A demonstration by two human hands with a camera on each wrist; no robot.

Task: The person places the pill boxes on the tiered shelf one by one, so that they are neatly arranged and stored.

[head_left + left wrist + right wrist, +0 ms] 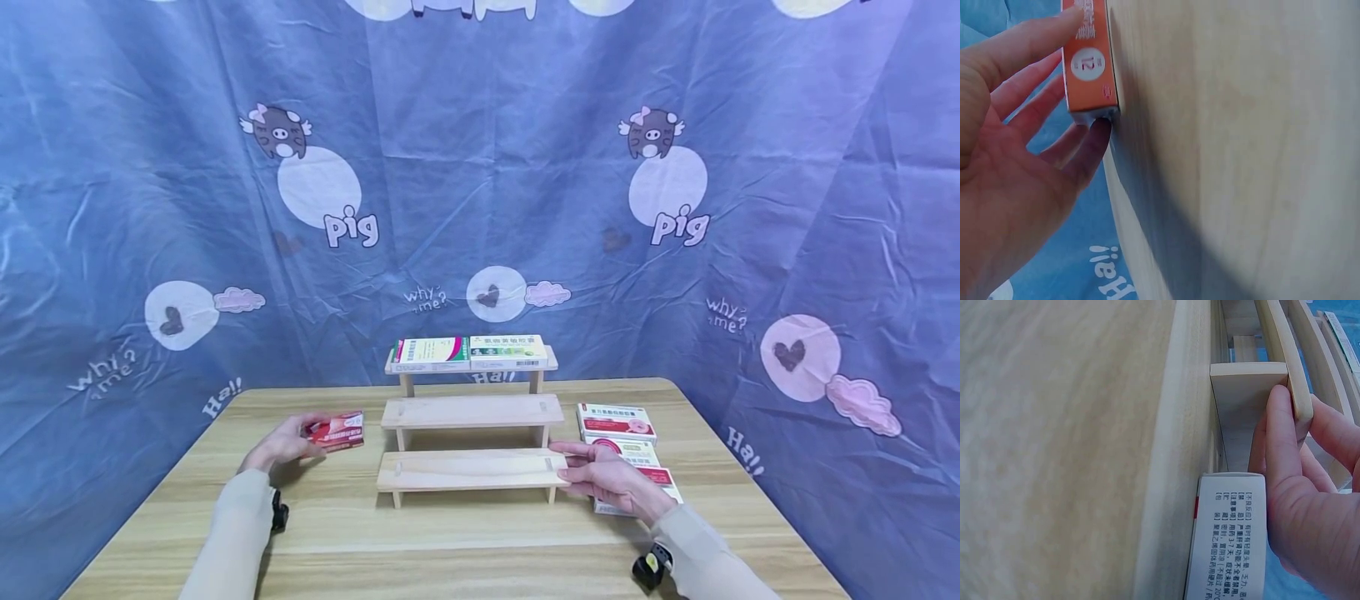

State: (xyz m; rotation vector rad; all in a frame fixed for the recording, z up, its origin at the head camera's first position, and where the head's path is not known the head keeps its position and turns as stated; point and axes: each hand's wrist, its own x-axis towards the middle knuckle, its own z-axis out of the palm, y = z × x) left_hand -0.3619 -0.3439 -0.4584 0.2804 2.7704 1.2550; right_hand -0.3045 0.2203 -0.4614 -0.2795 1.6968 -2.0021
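My left hand holds a red medicine box by its left end, on the table left of the wooden stand. In the left wrist view, the thumb lies along the orange-red side of the box and the fingers reach behind and to its end. My right hand pinches the right end of the stand's lowest step, thumb on one face and fingers on the other. In the right wrist view, the step's board sits between thumb and fingers, close above a white medicine box.
On the stand's top step, two medicine boxes lie side by side. The middle step shows bare wood. Several red-and-white boxes lie right of the stand, partly behind my right hand. A blue printed curtain hangs behind the table.
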